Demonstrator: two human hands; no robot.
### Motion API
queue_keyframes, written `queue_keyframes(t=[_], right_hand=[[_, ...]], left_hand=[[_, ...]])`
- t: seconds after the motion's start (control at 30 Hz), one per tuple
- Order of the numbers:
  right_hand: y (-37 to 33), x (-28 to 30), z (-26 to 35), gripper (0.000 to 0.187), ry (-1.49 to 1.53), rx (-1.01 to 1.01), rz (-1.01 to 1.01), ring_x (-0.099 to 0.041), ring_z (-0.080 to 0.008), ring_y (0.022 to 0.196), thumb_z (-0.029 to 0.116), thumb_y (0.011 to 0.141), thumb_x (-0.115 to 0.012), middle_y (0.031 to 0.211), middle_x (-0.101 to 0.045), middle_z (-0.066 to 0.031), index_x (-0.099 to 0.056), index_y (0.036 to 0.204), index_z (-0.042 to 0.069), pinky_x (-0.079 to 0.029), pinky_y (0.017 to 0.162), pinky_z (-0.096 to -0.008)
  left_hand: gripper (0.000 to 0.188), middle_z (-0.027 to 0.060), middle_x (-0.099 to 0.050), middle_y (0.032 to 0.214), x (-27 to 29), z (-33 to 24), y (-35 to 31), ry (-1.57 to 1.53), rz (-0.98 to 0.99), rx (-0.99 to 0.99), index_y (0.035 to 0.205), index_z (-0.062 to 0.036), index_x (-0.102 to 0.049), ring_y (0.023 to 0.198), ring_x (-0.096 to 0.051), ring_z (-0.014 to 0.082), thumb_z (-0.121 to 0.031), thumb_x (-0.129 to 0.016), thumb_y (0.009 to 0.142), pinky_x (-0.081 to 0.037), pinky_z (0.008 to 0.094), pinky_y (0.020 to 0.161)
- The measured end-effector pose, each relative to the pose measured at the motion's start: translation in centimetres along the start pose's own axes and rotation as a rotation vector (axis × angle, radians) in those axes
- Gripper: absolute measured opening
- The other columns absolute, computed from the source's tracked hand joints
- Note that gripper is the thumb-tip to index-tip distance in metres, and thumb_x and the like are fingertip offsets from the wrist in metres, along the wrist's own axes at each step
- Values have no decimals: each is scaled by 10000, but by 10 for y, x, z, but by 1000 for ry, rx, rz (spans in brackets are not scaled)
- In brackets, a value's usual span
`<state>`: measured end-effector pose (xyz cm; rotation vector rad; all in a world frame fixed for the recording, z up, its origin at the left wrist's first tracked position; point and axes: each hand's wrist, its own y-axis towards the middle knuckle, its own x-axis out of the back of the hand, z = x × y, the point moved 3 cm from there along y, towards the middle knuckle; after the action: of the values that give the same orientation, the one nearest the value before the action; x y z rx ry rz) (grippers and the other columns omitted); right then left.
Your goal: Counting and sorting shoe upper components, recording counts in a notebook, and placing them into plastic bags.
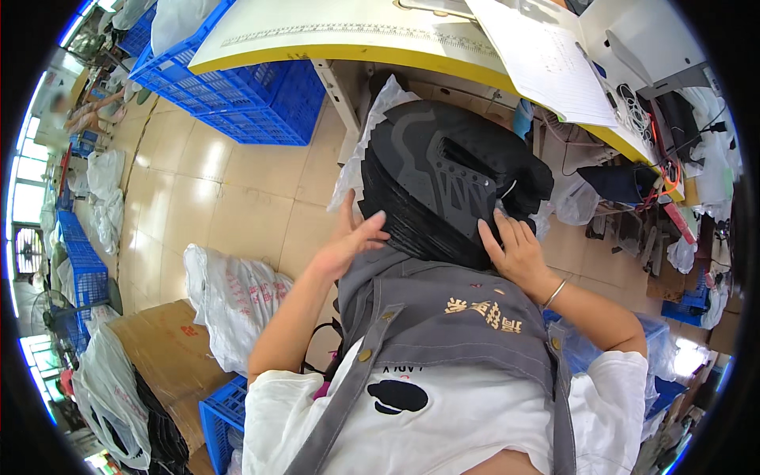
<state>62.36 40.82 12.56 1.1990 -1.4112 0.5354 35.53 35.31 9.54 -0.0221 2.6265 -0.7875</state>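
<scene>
A thick stack of black shoe uppers lies across my lap on the grey apron. The top piece has dark grey overlays and a row of lacing holes. Beside the stack's left edge is my left hand, its fingers apart and the fingertips near or touching the layered edges. My right hand rests at the near right edge of the top upper, thumb and forefinger spread on it and the other fingers loosely bent. White plastic shows behind the stack's far left side.
A worktable with a yellow edge stands ahead, bearing paper sheets and cables. Blue crates stand at its left. On my left are a white sack and a cardboard box. A person is far left.
</scene>
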Motion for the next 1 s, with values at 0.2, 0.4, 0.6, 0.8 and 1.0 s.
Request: queue_keyframes(t=[0.2, 0.4, 0.6, 0.8, 1.0], right_hand=[[45, 44, -11, 518, 481, -354, 30, -515, -299, 830, 79, 659, -590, 989, -499, -200, -455, 1155, 8, -415, 712, -353], [87, 18, 65, 420, -145, -178, 200, -563, -290, 708, 158, 764, -478, 851, -581, -257, -509, 1109, -79, -429, 632, -346], [114, 49, 22, 552, 690, -154, 536, -597, -280, 591, 461, 771, -561, 739, -613, -220, -580, 1015, -34, -465, 543, -333], [57, -36, -100, 370, 960, -778, -168, -583, -201, 910, 216, 850, -567, 1052, -578, -165, -507, 1124, -24, -463, 791, -306], [62, -99, -105, 566, 1972, -1014, 337, -542, -153, 975, 361, 851, -558, 1097, -559, -111, -445, 1187, -80, -436, 846, -257]], left_hand=[[1034, 231, -350, 1280, -27, -58, 24, 387, -202, -524, 1385, -17, 26, 1089, -482, 257, -323, -710, 725, -398, 324, 889], [1077, 291, -227, 1362, -24, -75, 67, 883, -375, -390, 1378, 29, -52, 1277, -271, 317, -471, -696, 674, -241, 357, 1036], [1094, 266, -238, 1367, -9, -55, 77, 612, -269, -339, 1377, 33, -64, 1267, -291, 308, -388, -752, 638, -268, 337, 1023], [1073, 270, -244, 1366, -5, -45, 78, 609, -345, -459, 1347, 93, -122, 1270, -286, 321, -405, -752, 634, -245, 346, 1036], [978, 242, -297, 1348, -4, -40, 83, 479, -337, -497, 1349, 63, -171, 1250, -321, 310, -351, -736, 666, -275, 339, 1017]])
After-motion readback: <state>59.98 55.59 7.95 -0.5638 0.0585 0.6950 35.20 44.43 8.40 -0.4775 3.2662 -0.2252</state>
